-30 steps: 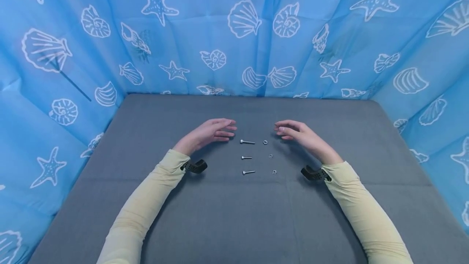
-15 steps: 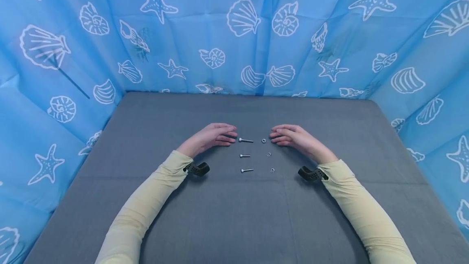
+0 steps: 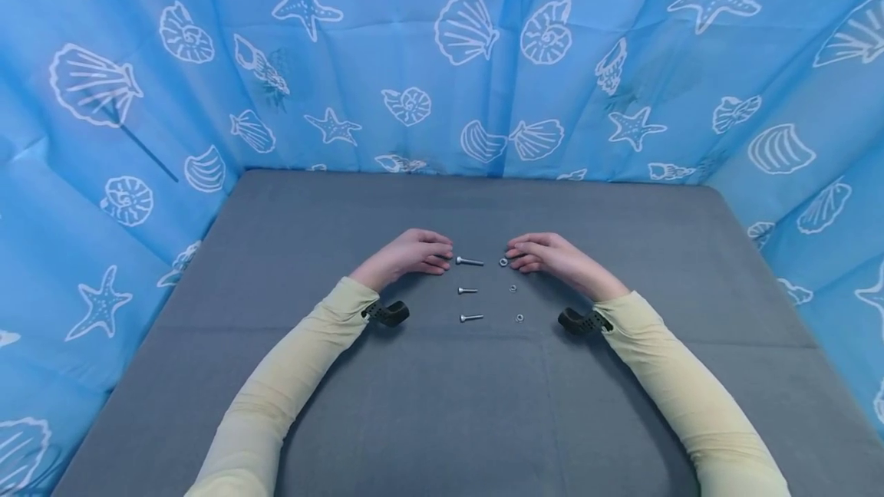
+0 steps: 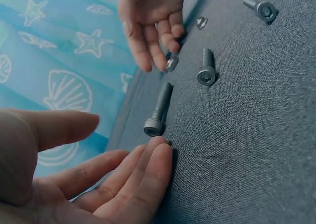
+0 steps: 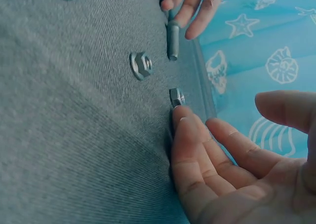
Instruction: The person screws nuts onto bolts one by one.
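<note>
My left hand (image 3: 414,253) lies just left of the longest socket-head bolt (image 3: 470,261). In the left wrist view its fingertips are by that bolt's head (image 4: 153,127), with the thumb raised well apart. My right hand (image 3: 550,257) is beside the farthest hex nut (image 3: 503,261). The right wrist view has its fingertips right at this nut (image 5: 177,96), possibly touching it, and the thumb stands off. Neither hand grips anything. Two shorter bolts, a middle one (image 3: 467,291) and a near one (image 3: 472,317), lie in a column, with a middle nut (image 3: 513,289) and a near nut (image 3: 520,318) opposite.
Grey cloth covers the table (image 3: 442,413). A blue curtain (image 3: 414,44) with shells and starfish hangs behind the far edge and along both sides. Black wrist mounts stick out from the left sleeve (image 3: 388,314) and right sleeve (image 3: 578,321).
Both hands have come inward, the left toward the longest bolt and the right toward the farthest nut. The bolts and nuts keep their places; the head view has shifted slightly.
</note>
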`<action>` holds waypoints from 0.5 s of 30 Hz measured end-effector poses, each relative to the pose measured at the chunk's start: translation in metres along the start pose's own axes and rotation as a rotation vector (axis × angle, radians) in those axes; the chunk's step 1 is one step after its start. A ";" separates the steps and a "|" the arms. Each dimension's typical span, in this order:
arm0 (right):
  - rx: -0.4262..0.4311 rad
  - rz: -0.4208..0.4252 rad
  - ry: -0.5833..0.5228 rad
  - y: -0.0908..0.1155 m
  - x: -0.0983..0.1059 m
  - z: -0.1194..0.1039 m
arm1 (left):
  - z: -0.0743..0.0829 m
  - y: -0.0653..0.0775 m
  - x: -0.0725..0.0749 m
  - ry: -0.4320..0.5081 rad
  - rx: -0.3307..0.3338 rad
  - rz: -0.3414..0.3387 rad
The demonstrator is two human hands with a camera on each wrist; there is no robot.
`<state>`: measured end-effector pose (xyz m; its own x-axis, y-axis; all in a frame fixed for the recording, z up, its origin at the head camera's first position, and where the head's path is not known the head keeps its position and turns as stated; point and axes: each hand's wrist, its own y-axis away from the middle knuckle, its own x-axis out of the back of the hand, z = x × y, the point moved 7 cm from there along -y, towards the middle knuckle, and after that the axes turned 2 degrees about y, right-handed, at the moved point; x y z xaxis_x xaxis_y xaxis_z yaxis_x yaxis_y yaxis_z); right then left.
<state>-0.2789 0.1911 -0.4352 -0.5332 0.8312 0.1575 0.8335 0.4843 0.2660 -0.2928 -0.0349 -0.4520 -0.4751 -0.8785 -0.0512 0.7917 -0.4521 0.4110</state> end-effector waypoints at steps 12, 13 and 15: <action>-0.015 0.042 0.219 -0.012 0.007 0.003 | 0.005 -0.008 -0.005 -0.168 -0.010 0.040; -0.013 0.044 0.232 -0.013 0.006 0.002 | 0.006 -0.008 -0.005 -0.176 -0.010 0.042; -0.005 0.044 0.248 -0.015 0.005 0.001 | 0.006 -0.008 -0.006 -0.188 -0.007 0.049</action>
<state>-0.2938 0.1883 -0.4394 -0.5162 0.7587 0.3973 0.8563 0.4474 0.2581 -0.2985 -0.0249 -0.4494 -0.4992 -0.8551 0.1400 0.8177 -0.4115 0.4024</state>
